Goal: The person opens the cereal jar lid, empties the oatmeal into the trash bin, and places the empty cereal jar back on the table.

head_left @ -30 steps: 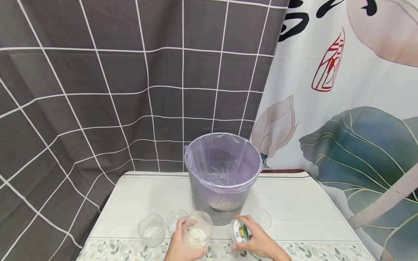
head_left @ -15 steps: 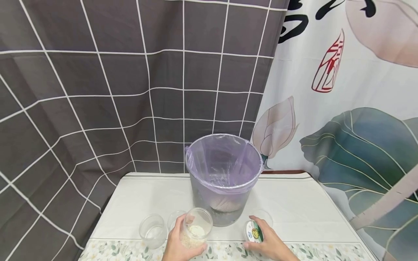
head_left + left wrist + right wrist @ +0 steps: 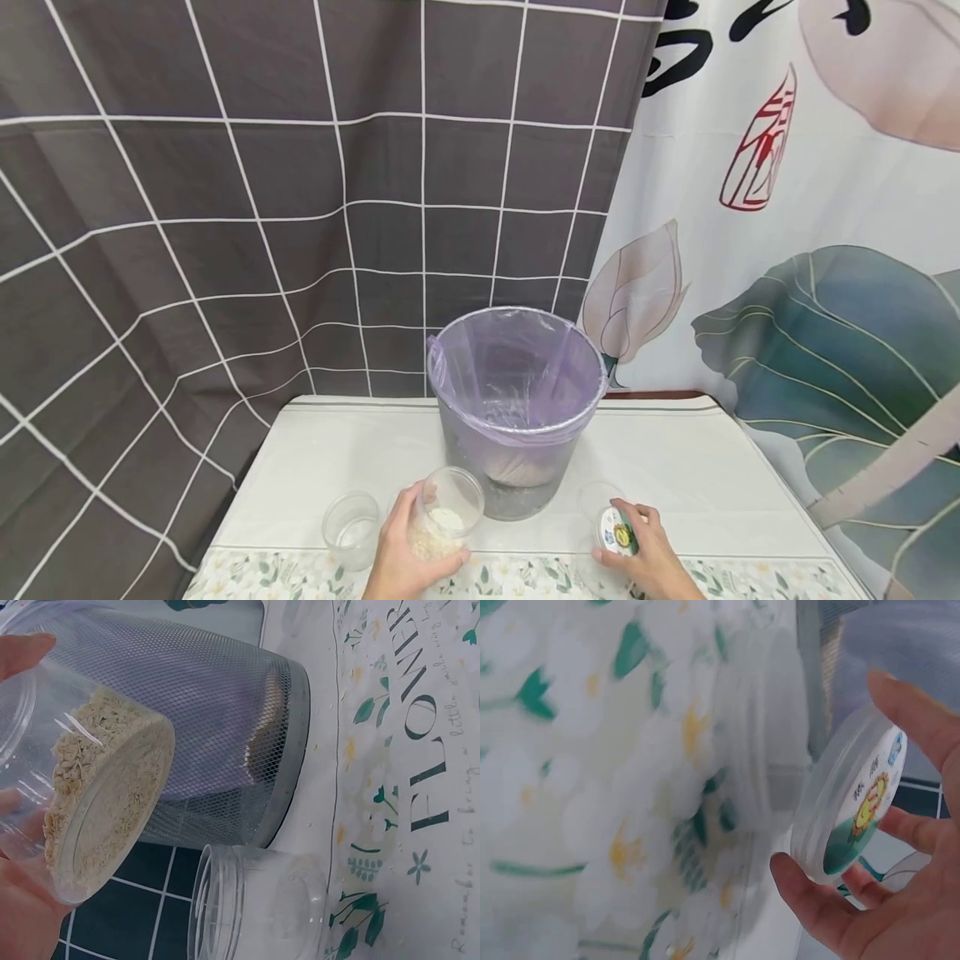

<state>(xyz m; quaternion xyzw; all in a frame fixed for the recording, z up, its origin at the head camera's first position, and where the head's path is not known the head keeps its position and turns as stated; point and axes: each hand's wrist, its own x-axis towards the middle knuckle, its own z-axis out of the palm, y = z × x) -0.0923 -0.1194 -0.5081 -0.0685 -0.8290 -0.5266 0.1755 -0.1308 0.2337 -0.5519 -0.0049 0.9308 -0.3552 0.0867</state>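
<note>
My left hand [image 3: 405,546] grips a clear plastic jar [image 3: 452,498] round its side; the jar is tilted, its mouth uncovered. Pale flakes that look like oats [image 3: 112,772] lie in its lower part in the left wrist view. My right hand [image 3: 651,554] holds a round jar lid [image 3: 617,532] by its rim, the fingers spread around the edge. Its white and green label with a yellow flower [image 3: 870,806] faces the palm in the right wrist view. A blurred clear round piece [image 3: 761,735] lies beside the lid there; its kind is hard to tell.
A mesh waste bin [image 3: 506,479] with a purple bag liner [image 3: 517,375] stands behind the hands. An open clear jar [image 3: 351,533] is on the left. A clear disc [image 3: 597,493] lies right of the bin. Small crumbs dot the white tablecloth [image 3: 319,727].
My right hand has carried the lid to the right, away from the jar. The left hand and its jar have shifted slightly left and up.
</note>
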